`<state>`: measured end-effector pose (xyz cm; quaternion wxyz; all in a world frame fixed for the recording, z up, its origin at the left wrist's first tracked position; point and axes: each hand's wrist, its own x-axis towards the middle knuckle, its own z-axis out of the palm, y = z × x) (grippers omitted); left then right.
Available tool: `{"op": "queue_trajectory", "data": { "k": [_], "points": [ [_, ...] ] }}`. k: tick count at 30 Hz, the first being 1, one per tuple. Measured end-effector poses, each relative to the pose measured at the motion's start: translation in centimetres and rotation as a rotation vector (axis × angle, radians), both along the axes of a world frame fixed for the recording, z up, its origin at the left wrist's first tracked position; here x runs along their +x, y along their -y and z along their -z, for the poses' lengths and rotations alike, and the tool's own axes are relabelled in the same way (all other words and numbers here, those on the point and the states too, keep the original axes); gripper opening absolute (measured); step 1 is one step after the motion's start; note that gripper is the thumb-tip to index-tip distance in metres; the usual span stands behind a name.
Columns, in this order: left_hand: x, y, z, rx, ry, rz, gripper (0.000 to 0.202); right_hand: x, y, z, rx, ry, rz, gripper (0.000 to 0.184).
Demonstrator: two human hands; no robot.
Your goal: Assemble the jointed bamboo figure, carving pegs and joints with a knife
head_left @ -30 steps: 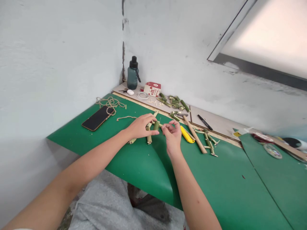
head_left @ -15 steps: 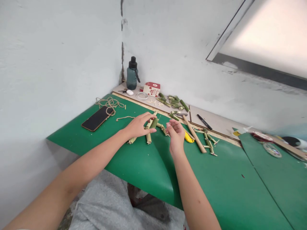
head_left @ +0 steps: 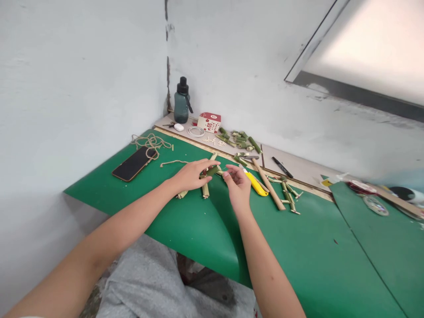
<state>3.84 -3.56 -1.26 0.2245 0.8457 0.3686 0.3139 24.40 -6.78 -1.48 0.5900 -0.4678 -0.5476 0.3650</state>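
Observation:
My left hand (head_left: 190, 176) grips a short green bamboo piece (head_left: 212, 171) between thumb and fingers, just above the green table mat. Its thumb lies along the near side. Facing it, my right hand (head_left: 239, 187) is closed in a pinch near the bamboo's right end. A faint thin strand seems to run between the bamboo and these fingertips; it is too fine to make out clearly. Under and beside my left hand lie pale bamboo pieces (head_left: 205, 191), partly covered. The yellow utility knife (head_left: 256, 183) lies just right of my right hand, beside a wooden-handled hammer (head_left: 268, 183).
Left of my hands lie a phone (head_left: 134, 164) and tangled twine (head_left: 150, 141). Along the wall stand a bottle (head_left: 181, 104) and a small box (head_left: 209, 123), near cut bamboo (head_left: 241, 140). A jointed bamboo figure (head_left: 288, 196) and a black marker (head_left: 282, 168) lie rightward.
My right hand has moved slightly left, closer to the bamboo piece, uncovering more of the yellow knife. The bamboo in my left hand has tipped from slanting upward to lying nearly level.

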Motion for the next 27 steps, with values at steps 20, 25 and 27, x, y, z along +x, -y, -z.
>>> {"op": "queue_trajectory", "data": {
  "k": [20,25,27],
  "points": [
    [0.01,0.04,-0.19,-0.001,-0.030,0.003,0.059,-0.36,0.27,-0.10,-0.001,0.037,0.000,0.022],
    [0.08,0.17,-0.41,-0.036,-0.039,-0.018,0.059,-0.33,0.27,-0.08,0.002,0.066,0.011,0.021],
    [0.11,0.20,-0.51,-0.052,-0.039,-0.027,0.058,-0.32,0.25,-0.02,0.004,0.073,0.010,0.021]
  ]
}}
